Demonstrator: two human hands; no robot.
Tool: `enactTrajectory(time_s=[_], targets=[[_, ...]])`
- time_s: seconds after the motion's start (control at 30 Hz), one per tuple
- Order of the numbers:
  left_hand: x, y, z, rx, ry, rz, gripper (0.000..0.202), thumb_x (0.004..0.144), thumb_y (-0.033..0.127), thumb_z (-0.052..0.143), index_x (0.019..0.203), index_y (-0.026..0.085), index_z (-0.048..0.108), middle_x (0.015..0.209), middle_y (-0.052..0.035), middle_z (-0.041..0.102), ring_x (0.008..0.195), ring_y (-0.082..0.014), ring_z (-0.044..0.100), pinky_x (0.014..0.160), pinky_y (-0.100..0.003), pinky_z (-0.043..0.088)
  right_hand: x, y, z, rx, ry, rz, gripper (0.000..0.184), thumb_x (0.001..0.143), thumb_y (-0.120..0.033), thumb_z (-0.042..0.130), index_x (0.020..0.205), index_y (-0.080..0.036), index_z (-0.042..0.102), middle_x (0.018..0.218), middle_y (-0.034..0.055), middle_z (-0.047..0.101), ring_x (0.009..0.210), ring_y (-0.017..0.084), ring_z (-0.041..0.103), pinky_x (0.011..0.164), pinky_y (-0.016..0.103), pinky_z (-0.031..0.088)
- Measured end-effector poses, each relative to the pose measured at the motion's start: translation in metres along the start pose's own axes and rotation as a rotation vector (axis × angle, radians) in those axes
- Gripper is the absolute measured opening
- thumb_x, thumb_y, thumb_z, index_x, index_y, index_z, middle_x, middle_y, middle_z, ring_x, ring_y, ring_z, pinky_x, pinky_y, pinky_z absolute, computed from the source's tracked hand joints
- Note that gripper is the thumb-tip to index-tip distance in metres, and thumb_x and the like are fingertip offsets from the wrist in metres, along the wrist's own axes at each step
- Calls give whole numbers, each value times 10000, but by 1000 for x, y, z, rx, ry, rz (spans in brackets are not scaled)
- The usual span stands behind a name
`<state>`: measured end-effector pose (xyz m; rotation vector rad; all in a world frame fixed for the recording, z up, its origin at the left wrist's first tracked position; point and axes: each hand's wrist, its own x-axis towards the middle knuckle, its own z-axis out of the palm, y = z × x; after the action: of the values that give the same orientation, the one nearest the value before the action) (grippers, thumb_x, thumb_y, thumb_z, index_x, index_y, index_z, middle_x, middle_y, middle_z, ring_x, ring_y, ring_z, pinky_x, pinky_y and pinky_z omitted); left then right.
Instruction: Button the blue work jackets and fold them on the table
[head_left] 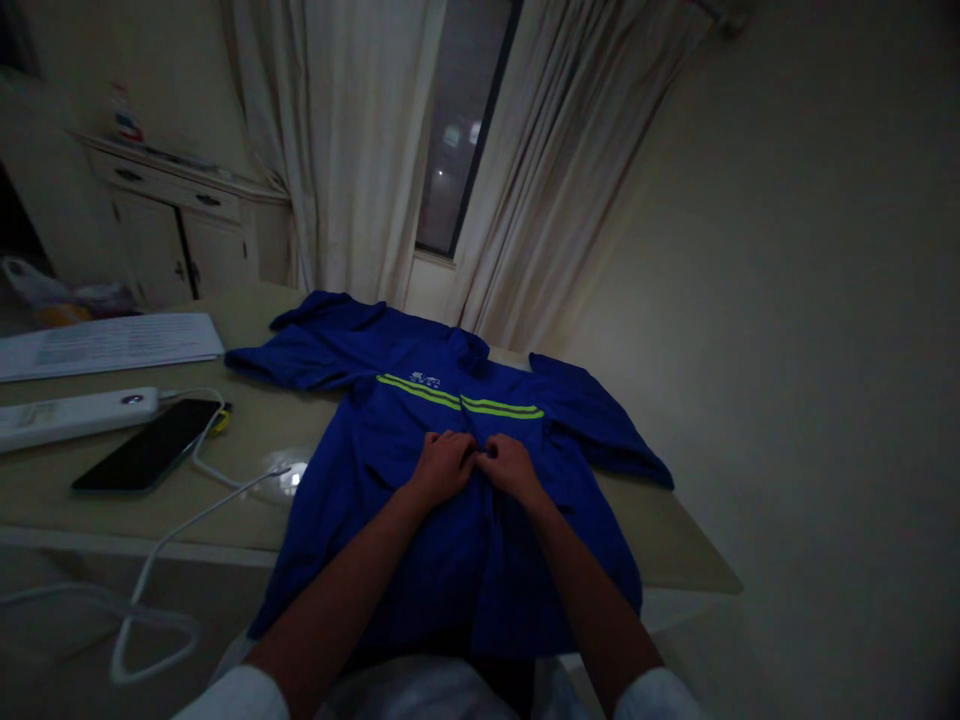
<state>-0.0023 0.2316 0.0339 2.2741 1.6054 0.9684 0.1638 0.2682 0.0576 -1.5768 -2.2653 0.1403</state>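
The dark-blue cloth jacket (450, 560) with yellow-green chest stripes (501, 408) lies on the pale, smooth-topped table (675, 540). We hold it at the front, below the stripes, our left hand (447, 466) and right hand (511, 466) pinched on the cloth, close together. At far left is a crumpled white plastic bag (34, 282), contents unclear; behind, a white wooden cabinet (214, 250) conceals its contents.

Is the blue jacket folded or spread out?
Spread out: the jacket lies front up on the table, one sleeve out to the left, the other right.
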Motion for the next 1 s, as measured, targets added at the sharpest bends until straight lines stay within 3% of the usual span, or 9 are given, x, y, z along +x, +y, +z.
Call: enactTrajectory(time_s=[0.2, 0.5, 0.67, 0.8, 1.0], targets=[[0, -4, 0, 25, -72, 31, 114, 954, 233, 579, 1033, 247, 660, 1098, -61, 744, 1088, -274, 612, 927, -448, 342, -7, 8, 4, 75, -24, -62, 106, 807, -235, 710, 721, -207, 653, 760, 7, 663, 732, 160, 581, 649, 249, 349], [0, -3, 3, 87, -48, 98, 207, 994, 155, 498, 1028, 251, 678, 1079, -57, 720, 1092, -255, 584, 920, -443, 329, -3, -4, 2, -65, -153, 33, 97, 800, -250, 664, 708, -219, 674, 736, 53, 694, 671, 192, 602, 589, 278, 270], [-2, -3, 1, 33, 7, 39, 162, 1011, 227, 529, 1039, 250, 686, 1083, -44, 738, 1078, -241, 606, 919, -434, 333, 2, 0, -2, 57, -89, -58, 143, 776, -241, 651, 652, -209, 588, 690, -1, 606, 674, 158, 525, 600, 260, 260], [-1, -4, 4, 44, -19, -20, 192, 1025, 273, 499, 1026, 239, 688, 1062, -53, 742, 1057, -253, 621, 899, -430, 350, 4, 5, 2, 179, -49, -101, 154, 761, -218, 643, 642, -200, 547, 663, -33, 542, 656, 134, 473, 604, 248, 269], [1, -11, 8, -15, -98, -58, 184, 996, 267, 508, 1040, 233, 683, 1112, -53, 739, 1099, -249, 620, 916, -423, 374, 6, 19, 9, 429, -188, -120, 125, 782, -175, 627, 673, -188, 567, 633, -60, 510, 639, 121, 479, 614, 231, 320]])
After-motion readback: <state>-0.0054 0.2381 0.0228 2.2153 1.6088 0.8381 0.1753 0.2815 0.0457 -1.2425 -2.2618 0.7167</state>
